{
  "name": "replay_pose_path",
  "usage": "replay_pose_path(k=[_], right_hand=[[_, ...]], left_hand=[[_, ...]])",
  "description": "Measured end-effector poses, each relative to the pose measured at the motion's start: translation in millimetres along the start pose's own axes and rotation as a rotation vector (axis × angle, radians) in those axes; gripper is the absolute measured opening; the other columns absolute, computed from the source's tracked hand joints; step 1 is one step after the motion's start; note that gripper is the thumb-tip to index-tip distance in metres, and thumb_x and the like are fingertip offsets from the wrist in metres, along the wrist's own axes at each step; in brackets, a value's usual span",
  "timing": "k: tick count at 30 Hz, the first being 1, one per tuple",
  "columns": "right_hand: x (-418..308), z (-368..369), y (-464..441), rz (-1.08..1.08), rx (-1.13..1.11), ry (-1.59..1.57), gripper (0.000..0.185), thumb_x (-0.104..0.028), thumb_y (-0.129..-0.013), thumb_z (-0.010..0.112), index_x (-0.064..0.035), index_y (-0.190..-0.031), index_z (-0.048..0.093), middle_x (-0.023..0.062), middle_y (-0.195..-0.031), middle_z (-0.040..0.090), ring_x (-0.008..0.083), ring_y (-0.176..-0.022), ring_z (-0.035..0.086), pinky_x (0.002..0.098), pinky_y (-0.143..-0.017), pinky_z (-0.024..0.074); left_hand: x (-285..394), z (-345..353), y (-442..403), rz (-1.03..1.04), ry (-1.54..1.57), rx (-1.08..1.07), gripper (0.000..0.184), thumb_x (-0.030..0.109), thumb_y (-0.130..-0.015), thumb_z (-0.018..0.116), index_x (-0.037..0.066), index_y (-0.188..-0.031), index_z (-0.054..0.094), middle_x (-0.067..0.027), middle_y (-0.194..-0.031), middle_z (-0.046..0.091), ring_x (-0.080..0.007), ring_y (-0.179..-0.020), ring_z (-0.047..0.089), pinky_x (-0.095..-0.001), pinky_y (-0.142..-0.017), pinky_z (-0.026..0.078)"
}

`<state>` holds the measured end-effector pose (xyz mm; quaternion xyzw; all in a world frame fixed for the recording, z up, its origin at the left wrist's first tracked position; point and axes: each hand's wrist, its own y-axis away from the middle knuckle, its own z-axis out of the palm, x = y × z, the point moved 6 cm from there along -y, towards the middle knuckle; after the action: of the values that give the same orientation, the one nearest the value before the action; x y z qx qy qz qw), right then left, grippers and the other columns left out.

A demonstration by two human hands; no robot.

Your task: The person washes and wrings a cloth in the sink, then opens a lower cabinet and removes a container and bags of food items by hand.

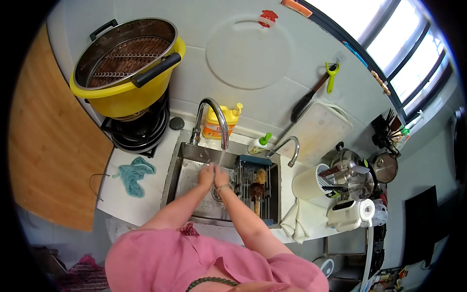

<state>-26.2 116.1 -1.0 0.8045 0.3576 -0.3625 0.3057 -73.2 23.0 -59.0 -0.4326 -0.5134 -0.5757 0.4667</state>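
Observation:
My left hand point(206, 175) and my right hand point(221, 176) are close together, low over the steel sink point(192, 211). Water falls onto them from the tall curved faucet point(215, 108). Their fingers are bent toward each other and partly hidden, so whether they are open or closed is unclear; no object shows between them. A thin bracelet circles my right wrist. Right of my hands, a wire drain rack point(265, 207) in the sink holds a dark round-headed brush point(256, 191) with a wooden handle and a tan scrubber point(261, 175).
Behind the sink stand a yellow detergent jug point(221, 127), a green-topped pump bottle point(259, 143) and a smaller faucet point(290, 146). A teal cloth point(136, 176) lies left; a yellow basin point(127, 100) sits beyond it. A cutting board point(316, 129) and white cloth point(304, 219) are right.

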Motion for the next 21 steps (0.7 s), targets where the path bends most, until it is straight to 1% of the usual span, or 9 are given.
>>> replay_pose_path(k=[3,4,6,8,10,12,15,17,21], right_hand=[[-1,-12,-8,0.064,-0.027,-0.116,0.053,-0.043,-0.086,0.044,0.0064,-0.095,0.061,0.0311,-0.097,0.057,0.0414,-0.097,0.054,0.0416,-0.081,0.0414],[-5,-6,-6,-0.006,-0.016,-0.067,0.052,-0.042,-0.086,0.044,0.0058,-0.096,0.061,0.0308,-0.097,0.057,0.0421,-0.096,0.054,0.0424,-0.081,0.0415],[-16,4,-4,-0.185,-0.025,-0.008,0.051,-0.043,-0.086,0.044,0.0053,-0.097,0.059,0.0297,-0.096,0.057,0.0435,-0.094,0.054,0.0433,-0.080,0.0417],[-30,5,-5,-0.249,-0.006,0.029,0.049,-0.042,-0.086,0.047,0.0043,-0.098,0.058,0.0283,-0.094,0.058,0.0441,-0.092,0.054,0.0431,-0.078,0.0421],[-57,-15,0,-0.174,0.029,0.032,0.041,-0.036,-0.084,0.052,0.0022,-0.099,0.057,0.0259,-0.094,0.059,0.0424,-0.092,0.055,0.0421,-0.076,0.0432],[-56,-19,-13,-0.258,0.043,0.101,0.030,-0.027,-0.083,0.056,-0.0008,-0.097,0.057,0.0247,-0.090,0.059,0.0419,-0.084,0.056,0.0436,-0.073,0.0436],[-57,-21,-14,-0.367,0.032,0.123,0.032,-0.025,-0.080,0.061,0.0010,-0.097,0.058,0.0229,-0.087,0.061,0.0375,-0.084,0.059,0.0405,-0.071,0.0451],[-63,-25,-7,-0.323,-0.012,0.131,0.029,-0.024,-0.079,0.063,0.0000,-0.095,0.058,0.0216,-0.086,0.061,0.0364,-0.082,0.059,0.0399,-0.070,0.0452],[-65,-32,5,-0.269,-0.166,0.270,0.025,-0.021,-0.078,0.063,-0.0030,-0.094,0.058,0.0208,-0.091,0.060,0.0385,-0.086,0.056,0.0415,-0.073,0.0444]], left_hand=[[24,8,24,-0.115,-0.246,-0.095,0.057,0.048,-0.089,0.036,0.000,-0.081,0.065,-0.0226,-0.081,0.062,-0.0338,-0.081,0.060,-0.0426,-0.072,0.043],[14,2,15,-0.136,-0.246,-0.085,0.057,0.048,-0.089,0.036,0.000,-0.081,0.065,-0.0226,-0.081,0.062,-0.0338,-0.081,0.060,-0.0426,-0.072,0.043],[2,-15,-5,0.107,-0.503,0.011,0.058,0.050,-0.087,0.037,-0.001,-0.083,0.064,-0.0239,-0.076,0.060,-0.0369,-0.082,0.060,-0.0450,-0.073,0.044],[33,-34,2,0.019,-0.690,-0.165,0.058,0.050,-0.087,0.036,-0.002,-0.098,0.059,-0.0253,-0.094,0.059,-0.0352,-0.094,0.057,-0.0436,-0.081,0.043],[10,-43,-12,-0.038,-0.815,-0.152,0.053,0.045,-0.088,0.039,-0.003,-0.107,0.054,-0.0240,-0.104,0.056,-0.0353,-0.101,0.053,-0.0418,-0.086,0.041],[8,-46,-23,-0.061,-0.932,-0.147,0.050,0.039,-0.088,0.042,-0.003,-0.115,0.048,-0.0228,-0.114,0.052,-0.0354,-0.108,0.049,-0.0400,-0.091,0.040],[30,-50,-43,0.144,-0.839,0.058,0.048,0.026,-0.084,0.052,-0.001,-0.122,0.042,-0.0213,-0.122,0.045,-0.0361,-0.118,0.040,-0.0379,-0.098,0.034],[18,-61,-78,0.018,0.146,0.313,0.047,0.016,-0.078,0.058,-0.002,-0.118,0.043,-0.0186,-0.111,0.051,-0.0322,-0.107,0.049,-0.0361,-0.088,0.042],[83,-58,-81,-0.277,0.298,0.087,0.030,0.009,-0.078,0.055,0.002,-0.107,0.049,-0.0117,-0.102,0.052,-0.0208,-0.097,0.050,-0.0309,-0.082,0.043]])
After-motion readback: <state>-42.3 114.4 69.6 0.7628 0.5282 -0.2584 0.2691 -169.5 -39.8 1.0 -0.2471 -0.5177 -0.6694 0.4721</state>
